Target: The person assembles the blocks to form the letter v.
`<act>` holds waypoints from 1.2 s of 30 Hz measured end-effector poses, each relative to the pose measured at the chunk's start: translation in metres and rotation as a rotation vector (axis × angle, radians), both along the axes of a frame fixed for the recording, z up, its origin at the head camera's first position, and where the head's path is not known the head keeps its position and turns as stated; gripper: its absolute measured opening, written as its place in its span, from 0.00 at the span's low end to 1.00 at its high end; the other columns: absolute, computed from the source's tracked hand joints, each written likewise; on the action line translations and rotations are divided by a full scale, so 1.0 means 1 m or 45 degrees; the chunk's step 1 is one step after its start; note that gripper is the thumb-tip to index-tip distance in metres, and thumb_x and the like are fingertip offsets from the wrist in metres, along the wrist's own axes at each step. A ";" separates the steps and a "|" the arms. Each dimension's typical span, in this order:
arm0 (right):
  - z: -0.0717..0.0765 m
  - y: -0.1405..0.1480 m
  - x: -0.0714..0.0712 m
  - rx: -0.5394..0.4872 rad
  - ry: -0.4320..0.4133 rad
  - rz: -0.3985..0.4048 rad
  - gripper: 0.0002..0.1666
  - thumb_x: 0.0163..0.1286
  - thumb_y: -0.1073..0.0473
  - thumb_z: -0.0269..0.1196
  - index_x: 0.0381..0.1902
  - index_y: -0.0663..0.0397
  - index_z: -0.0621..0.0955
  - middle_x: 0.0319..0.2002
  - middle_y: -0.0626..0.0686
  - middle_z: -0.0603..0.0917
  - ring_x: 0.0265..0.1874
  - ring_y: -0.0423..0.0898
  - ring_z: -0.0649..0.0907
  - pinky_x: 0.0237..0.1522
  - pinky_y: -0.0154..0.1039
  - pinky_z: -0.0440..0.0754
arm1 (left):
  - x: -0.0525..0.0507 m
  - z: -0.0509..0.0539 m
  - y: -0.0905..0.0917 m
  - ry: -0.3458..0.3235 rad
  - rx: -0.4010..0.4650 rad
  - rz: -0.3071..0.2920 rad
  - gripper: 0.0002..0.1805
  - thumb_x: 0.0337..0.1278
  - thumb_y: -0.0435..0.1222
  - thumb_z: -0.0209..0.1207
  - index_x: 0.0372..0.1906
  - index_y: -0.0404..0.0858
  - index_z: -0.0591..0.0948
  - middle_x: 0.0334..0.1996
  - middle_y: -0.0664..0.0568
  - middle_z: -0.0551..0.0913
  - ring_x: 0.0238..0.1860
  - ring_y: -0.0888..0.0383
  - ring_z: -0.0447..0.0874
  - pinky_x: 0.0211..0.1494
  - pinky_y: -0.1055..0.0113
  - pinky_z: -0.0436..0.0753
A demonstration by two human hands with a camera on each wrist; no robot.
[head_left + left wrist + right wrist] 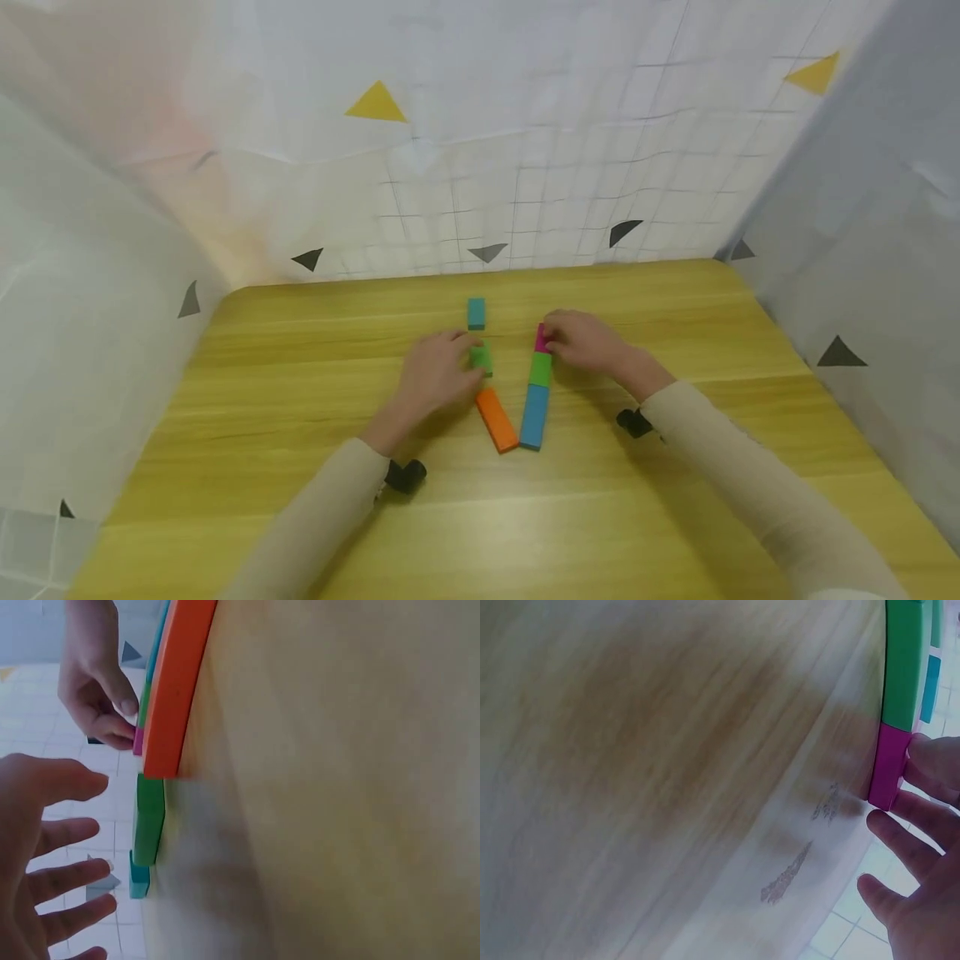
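Note:
My left hand (438, 372) hovers around the left green block (482, 359), its fingers spread; the left wrist view shows a gap between the fingers and that block (150, 819). With thumb and fingers, my right hand (588, 342) pinches the magenta block (542, 338), seen also in the right wrist view (889, 766). The magenta block meets the end of another green block (540, 369), which touches a long blue block (534, 417). An orange block (497, 420) lies slanted, its near end close to the blue one. Farther back lies a teal block (476, 313).
The blocks lie on a wood-grain table (300, 417). White sheeting (487, 192) with yellow and dark triangles stands behind the table's back edge, and more sheeting rises at the left and right sides. Each wrist bears a small black device.

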State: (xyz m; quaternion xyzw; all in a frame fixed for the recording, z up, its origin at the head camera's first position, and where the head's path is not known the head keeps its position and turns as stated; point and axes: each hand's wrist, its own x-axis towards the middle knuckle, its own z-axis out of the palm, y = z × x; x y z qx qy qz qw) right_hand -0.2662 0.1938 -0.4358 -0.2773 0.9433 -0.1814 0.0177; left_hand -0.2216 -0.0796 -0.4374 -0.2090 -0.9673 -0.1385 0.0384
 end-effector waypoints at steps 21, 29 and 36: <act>0.000 -0.001 -0.003 0.006 -0.018 0.003 0.03 0.67 0.64 0.62 0.33 0.56 0.81 0.33 0.50 0.81 0.31 0.46 0.76 0.37 0.41 0.77 | -0.027 -0.011 -0.006 -0.045 -0.104 -0.176 0.23 0.55 0.60 0.60 0.53 0.57 0.80 0.43 0.61 0.82 0.37 0.61 0.76 0.45 0.62 0.79; 0.000 -0.001 -0.003 0.003 -0.021 -0.001 0.03 0.68 0.64 0.62 0.33 0.56 0.81 0.33 0.50 0.81 0.31 0.46 0.76 0.37 0.41 0.78 | -0.028 -0.011 -0.006 -0.054 -0.117 -0.191 0.24 0.54 0.60 0.60 0.54 0.57 0.79 0.46 0.61 0.83 0.40 0.60 0.78 0.49 0.59 0.80; -0.001 -0.001 -0.004 0.004 -0.034 -0.006 0.02 0.67 0.64 0.62 0.34 0.56 0.81 0.34 0.50 0.82 0.31 0.46 0.77 0.38 0.41 0.79 | -0.030 -0.011 -0.005 -0.027 -0.131 -0.196 0.23 0.53 0.61 0.60 0.52 0.58 0.81 0.32 0.64 0.81 0.32 0.63 0.75 0.38 0.66 0.76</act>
